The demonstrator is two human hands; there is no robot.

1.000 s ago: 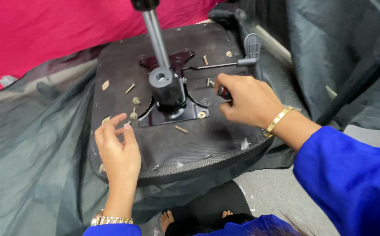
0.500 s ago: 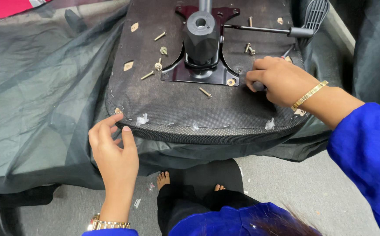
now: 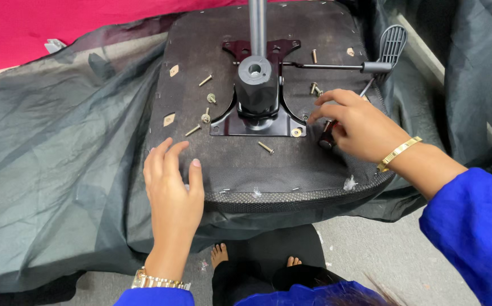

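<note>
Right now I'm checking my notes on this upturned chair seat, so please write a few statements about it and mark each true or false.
1. The right hand holds a small dark cylindrical tool on the seat underside. True.
2. The left hand grips a loose screw. False: it lies open, fingers spread at the seat's near edge, holding nothing.
3. Several loose screws lie on the seat left of the metal mounting plate. True.
4. The lever with a paddle handle points to the left. False: it runs to the right of the plate.
5. The seat rests on dark sheeting. True.
</note>
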